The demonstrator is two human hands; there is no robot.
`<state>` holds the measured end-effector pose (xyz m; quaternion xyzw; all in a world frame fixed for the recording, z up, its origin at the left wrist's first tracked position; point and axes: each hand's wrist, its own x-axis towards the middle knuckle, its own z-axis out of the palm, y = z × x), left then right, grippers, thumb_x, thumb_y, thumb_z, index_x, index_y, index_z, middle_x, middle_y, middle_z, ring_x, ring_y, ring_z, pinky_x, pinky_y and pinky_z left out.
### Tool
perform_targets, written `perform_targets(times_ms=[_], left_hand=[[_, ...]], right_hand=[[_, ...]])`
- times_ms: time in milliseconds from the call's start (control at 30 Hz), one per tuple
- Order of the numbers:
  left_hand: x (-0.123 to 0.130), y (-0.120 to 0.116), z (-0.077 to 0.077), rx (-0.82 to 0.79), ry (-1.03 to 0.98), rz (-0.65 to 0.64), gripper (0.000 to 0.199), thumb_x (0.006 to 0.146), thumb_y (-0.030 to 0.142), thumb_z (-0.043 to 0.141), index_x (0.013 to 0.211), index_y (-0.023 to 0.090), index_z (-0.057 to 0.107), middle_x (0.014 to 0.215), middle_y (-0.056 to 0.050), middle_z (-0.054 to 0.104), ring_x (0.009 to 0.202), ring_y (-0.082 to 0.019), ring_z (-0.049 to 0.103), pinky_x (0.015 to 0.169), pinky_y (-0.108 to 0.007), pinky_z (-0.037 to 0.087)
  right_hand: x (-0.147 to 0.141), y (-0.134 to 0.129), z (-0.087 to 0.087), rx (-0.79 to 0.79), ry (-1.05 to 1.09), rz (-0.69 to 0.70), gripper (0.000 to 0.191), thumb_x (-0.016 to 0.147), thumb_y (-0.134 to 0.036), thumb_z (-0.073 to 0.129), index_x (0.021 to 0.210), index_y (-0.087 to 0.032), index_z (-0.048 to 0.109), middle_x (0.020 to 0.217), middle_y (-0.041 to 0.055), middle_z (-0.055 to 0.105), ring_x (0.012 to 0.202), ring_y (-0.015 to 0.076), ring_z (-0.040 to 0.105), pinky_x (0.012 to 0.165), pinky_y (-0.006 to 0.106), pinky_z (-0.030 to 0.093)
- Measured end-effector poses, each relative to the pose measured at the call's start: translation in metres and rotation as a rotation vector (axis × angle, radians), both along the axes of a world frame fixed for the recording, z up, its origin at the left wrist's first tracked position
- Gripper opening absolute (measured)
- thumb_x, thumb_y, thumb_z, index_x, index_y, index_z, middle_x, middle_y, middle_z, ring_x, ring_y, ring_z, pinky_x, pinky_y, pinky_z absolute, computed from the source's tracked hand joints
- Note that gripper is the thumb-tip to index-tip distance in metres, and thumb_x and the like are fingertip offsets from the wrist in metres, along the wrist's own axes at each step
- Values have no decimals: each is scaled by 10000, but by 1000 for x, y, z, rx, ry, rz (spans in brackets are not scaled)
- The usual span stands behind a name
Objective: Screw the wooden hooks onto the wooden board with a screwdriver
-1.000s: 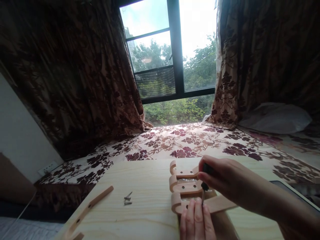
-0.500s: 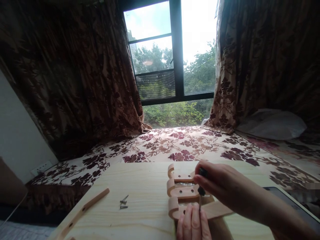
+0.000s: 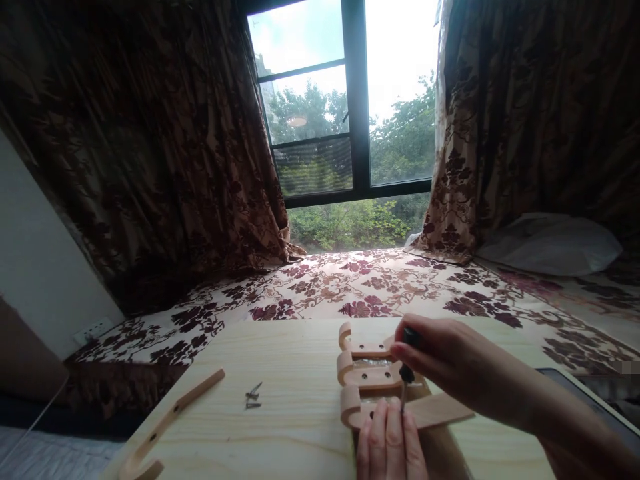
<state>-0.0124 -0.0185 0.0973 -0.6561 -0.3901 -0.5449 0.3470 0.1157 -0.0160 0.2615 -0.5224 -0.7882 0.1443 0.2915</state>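
Observation:
My right hand (image 3: 435, 353) grips the black handle of a screwdriver (image 3: 408, 373), held upright with its shaft pointing down. The shaft's lower end meets the nearest wooden hook (image 3: 351, 405) beside my left fingers; the tip is hidden. My left hand (image 3: 393, 443) holds that hook from the near side, its fingers side by side over the wood and its thumb out of sight. Behind it lie a middle wooden hook (image 3: 375, 378) and a far wooden hook (image 3: 370, 349), each with two dark screw holes showing. Clear plastic shows between the hooks.
The hooks are on a pale wooden board (image 3: 290, 360). Several loose screws (image 3: 253, 395) lie left of them, and another wooden hook (image 3: 175, 413) lies at the board's left edge. A dark-screened tablet-like device (image 3: 575, 397) sits at the right, partly behind my forearm.
The whole view has shifted slightly, so the board and hooks sit a little higher and further right. Both hands keep their places at the nearest hook, the screwdriver still upright.

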Motion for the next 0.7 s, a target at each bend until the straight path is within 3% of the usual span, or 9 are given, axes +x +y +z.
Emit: perform_targets(times_ms=[67,133,300,600,700], left_hand=[[7,-2,0,9,-223,-30,301,938,108,368,874,218,640,849,11,741,855,-128,694,959,-272,430],[13,-2,-5,8,-311,-66,348,948,117,334,875,215,660,873,-10,741,926,-133,680,1016,-294,395],[11,-1,-13,-11,-216,-95,378,917,60,336,920,207,684,940,-20,738,1017,-138,653,1035,-299,386],[13,1,-15,15,-259,-54,347,904,50,367,897,221,669,908,-6,739,980,-140,674,1039,-307,406],[0,-3,-21,-101,-46,-16,280,856,56,506,1025,225,651,995,-13,735,995,-187,681,1007,-351,472]], right_hand=[[0,0,0,11,6,-2,280,958,-388,437,770,-195,511,663,-12,534,606,124,437,576,258,338],[2,-1,1,-14,45,33,230,940,-384,485,820,-198,547,679,-21,547,611,115,440,572,240,346],[4,-5,3,-106,128,139,184,930,-352,513,861,-200,591,700,-30,562,617,98,435,555,200,354],[1,1,0,-23,78,72,285,946,-395,473,757,-186,518,658,-12,512,603,117,412,559,243,344],[-1,0,-2,-26,69,75,267,952,-382,466,772,-192,517,671,-13,503,610,122,411,560,247,341]])
